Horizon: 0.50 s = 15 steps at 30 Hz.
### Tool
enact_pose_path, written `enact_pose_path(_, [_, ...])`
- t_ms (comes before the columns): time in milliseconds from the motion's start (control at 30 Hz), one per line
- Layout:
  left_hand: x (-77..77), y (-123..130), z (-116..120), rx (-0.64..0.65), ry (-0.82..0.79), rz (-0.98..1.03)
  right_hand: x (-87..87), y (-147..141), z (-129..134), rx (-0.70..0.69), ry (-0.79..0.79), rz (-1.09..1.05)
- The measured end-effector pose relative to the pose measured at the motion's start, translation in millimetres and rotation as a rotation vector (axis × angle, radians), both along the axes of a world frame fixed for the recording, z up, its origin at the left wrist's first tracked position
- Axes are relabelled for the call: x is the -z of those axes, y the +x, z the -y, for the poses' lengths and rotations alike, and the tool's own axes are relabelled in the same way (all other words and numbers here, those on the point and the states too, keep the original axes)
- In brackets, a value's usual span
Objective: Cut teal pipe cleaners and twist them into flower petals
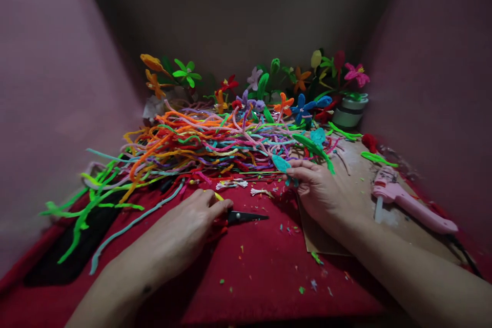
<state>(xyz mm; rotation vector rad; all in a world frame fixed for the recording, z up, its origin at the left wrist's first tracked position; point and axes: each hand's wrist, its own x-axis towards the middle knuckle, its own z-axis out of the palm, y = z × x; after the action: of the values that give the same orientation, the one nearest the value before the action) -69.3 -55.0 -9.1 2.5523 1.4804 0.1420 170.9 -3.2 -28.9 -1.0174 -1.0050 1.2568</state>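
Observation:
My left hand [194, 218] is closed around the handle of a pair of scissors [248, 217]. Their dark blades point right over the red cloth, and most of the handle is hidden under my fingers. Farther right, my right hand [317, 187] pinches a teal pipe-cleaner petal [281, 163] between thumb and fingers. More teal shows below my fingertips; whether it belongs to the same piece I cannot tell. Just behind this hand lie a green pipe-cleaner leaf [309, 143] and another teal petal [318, 136]. Small bundles of white-stemmed stamens [232, 184] rest between my hands.
A heap of coloured pipe cleaners [200, 138] spreads behind my hands. A pink glue gun [415, 202] lies on a cardboard sheet [407, 243] at the right. Pipe-cleaner flowers [302, 107] and a pale pot [349, 111] stand at the back. Scraps dot the red cloth [265, 287].

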Motion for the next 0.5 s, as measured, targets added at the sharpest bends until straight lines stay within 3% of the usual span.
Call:
enact_pose_path(167, [-13.6, 31, -19, -0.022, 0.151, -0.104, 7.5, -2, -2, 0.023, -0.064, -0.142])
enact_pose_path(333, [5.3, 82, -42, 0.094, 0.191, -0.150, 7.0, -4, -2, -0.036, -0.076, -0.231])
enact_pose_path(400, [10.7, 89, -47, 0.114, 0.206, -0.187, 5.4, -5, 0, -0.068, -0.078, -0.254])
enact_pose_path(500, [6.4, 78, -51, 0.102, 0.254, -0.264, 2.5, -5, 2, -0.086, -0.072, -0.252])
